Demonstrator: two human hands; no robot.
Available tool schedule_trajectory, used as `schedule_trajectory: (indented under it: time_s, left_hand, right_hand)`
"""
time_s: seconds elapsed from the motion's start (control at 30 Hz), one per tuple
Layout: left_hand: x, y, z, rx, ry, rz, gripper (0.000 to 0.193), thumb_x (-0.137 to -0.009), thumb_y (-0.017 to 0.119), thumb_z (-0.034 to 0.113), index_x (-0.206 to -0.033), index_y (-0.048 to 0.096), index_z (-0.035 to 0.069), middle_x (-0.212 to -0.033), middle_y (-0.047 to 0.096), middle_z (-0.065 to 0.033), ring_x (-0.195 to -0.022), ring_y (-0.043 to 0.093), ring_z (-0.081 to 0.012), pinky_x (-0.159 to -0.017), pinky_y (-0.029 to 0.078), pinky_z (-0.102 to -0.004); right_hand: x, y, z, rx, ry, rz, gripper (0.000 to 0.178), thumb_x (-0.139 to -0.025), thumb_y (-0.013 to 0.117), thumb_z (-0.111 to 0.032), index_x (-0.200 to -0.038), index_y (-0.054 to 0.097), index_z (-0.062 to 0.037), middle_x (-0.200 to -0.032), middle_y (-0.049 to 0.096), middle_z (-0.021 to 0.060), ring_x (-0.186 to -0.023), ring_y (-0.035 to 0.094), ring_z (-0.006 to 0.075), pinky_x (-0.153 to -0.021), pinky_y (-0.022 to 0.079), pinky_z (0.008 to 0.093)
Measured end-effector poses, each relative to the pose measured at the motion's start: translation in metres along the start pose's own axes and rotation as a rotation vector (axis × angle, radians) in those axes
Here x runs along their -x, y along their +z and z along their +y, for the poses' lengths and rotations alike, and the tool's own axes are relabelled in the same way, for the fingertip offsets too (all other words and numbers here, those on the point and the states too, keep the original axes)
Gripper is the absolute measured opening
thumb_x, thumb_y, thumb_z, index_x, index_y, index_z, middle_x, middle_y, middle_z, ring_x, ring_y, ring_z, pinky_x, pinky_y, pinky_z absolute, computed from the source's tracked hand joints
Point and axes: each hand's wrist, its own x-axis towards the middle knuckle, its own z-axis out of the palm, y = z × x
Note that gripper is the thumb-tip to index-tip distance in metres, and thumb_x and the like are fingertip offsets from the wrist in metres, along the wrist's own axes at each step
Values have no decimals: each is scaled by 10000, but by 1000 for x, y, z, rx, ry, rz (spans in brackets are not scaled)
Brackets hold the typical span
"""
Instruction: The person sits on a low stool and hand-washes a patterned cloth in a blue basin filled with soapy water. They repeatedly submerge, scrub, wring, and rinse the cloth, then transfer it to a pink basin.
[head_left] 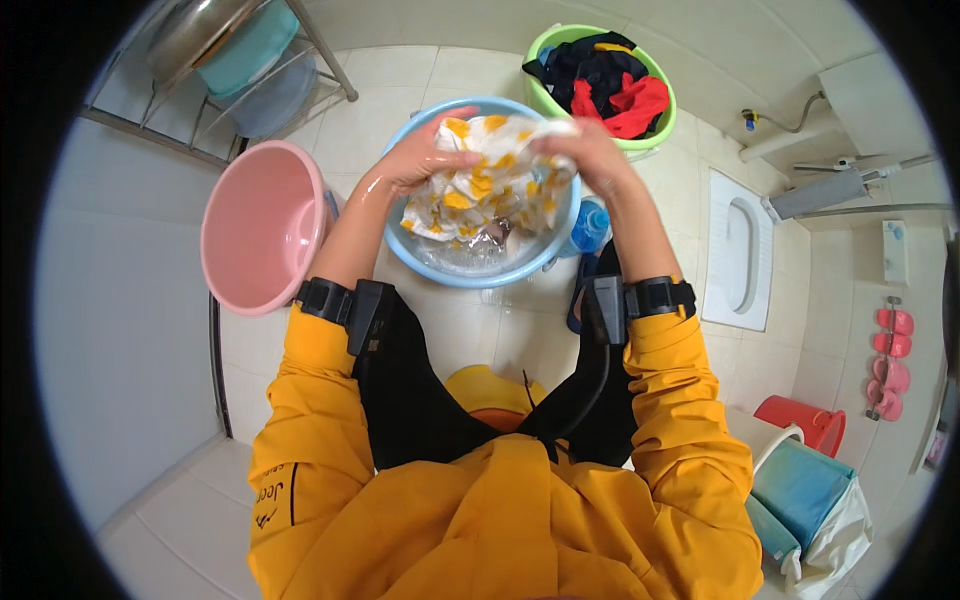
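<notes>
A wet white cloth with yellow patches (460,200) is bunched between my two hands over a light blue basin (480,275) on the tiled floor. My left hand (425,160) grips its left side, thumb across the front and fingers partly hidden behind the cloth. On the right side, my right hand (590,155) is closed on the same cloth, slightly blurred. Sudsy water (450,258) shows in the basin below, and the cloth's lower part hangs down to it. What kind of garment or cloth it is, I cannot make out.
Left of the basin stands a pink bucket (262,228), near a metal rack (190,120) holding basins. A green basin of dark and red clothes (635,105) sits at the far right. Close by are a blue bottle (590,225) and a squat toilet (738,250).
</notes>
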Motion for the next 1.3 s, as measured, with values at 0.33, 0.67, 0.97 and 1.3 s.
schedule_trajectory:
  time_s: [0.33, 0.67, 0.97, 1.3]
  left_hand:
    - [26, 25, -14, -30, -73, 256, 344, -705, 563, 127, -1033, 532, 29, -946, 585, -87, -840, 575, -191, -724, 474, -313]
    - [21, 12, -42, 942, -156, 257, 522, -807, 431, 465, -1114, 484, 47, -1078, 537, -108, -1007, 498, -276, -905, 359, -398]
    - [-7, 28, -68, 856, -143, 336, 259, -846, 386, 278, -961, 514, 85, -922, 556, -76, -833, 535, -210, -734, 453, -351]
    - [1, 31, -34, 417, -296, 284, 270, -832, 461, 295, -921, 550, 56, -915, 586, -77, -844, 558, -197, -740, 459, -316]
  right_hand:
    - [-14, -19, -8, -928, -207, 123, 321, -703, 448, -42, -971, 473, 133, -993, 535, 212, -931, 524, 298, -847, 421, 373]
    - [-40, 110, 44, 64, -551, 376, 192, -692, 571, -197, -846, 558, -84, -743, 570, 85, -673, 554, 174, -629, 452, 315]
    - [-44, 112, 31, 736, -532, 539, 177, -747, 503, -244, -719, 645, -142, -674, 597, 103, -595, 571, 288, -525, 466, 364]
    - [-60, 67, 53, 768, -324, 550, 315, -776, 491, -308, -664, 591, -31, -685, 580, 193, -642, 560, 351, -579, 443, 423]
